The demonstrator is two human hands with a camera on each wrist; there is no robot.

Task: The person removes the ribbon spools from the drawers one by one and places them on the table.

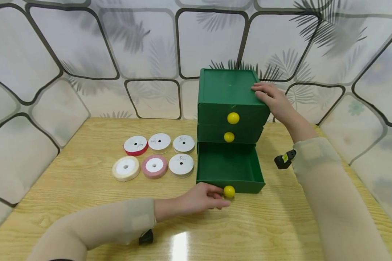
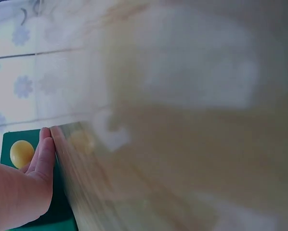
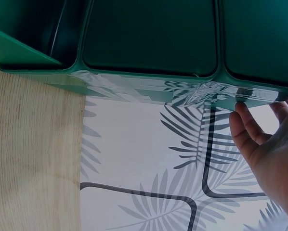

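A green drawer cabinet (image 1: 228, 87) stands upright with its bottom drawer (image 1: 228, 163) pulled out. The drawer has nothing inside. My left hand (image 1: 204, 198) is at that drawer's yellow knob (image 1: 229, 191); the thumb side reaches the knob's left edge, and the other fingers stretch out below it. In the left wrist view, those fingers (image 2: 44, 156) lie straight beside the knob (image 2: 22, 153). My right hand (image 1: 272, 98) rests on the cabinet's top right edge. In the right wrist view its fingers (image 3: 245, 127) touch the side near the top.
Left of the cabinet, several ribbon spools lie in two rows on the wooden table (image 1: 85, 174), including a red spool (image 1: 135, 145), a pink spool (image 1: 154, 166) and a cream spool (image 1: 125, 168). Two upper drawers are closed, with yellow knobs (image 1: 233, 117). A patterned curtain (image 1: 150, 47) hangs behind.
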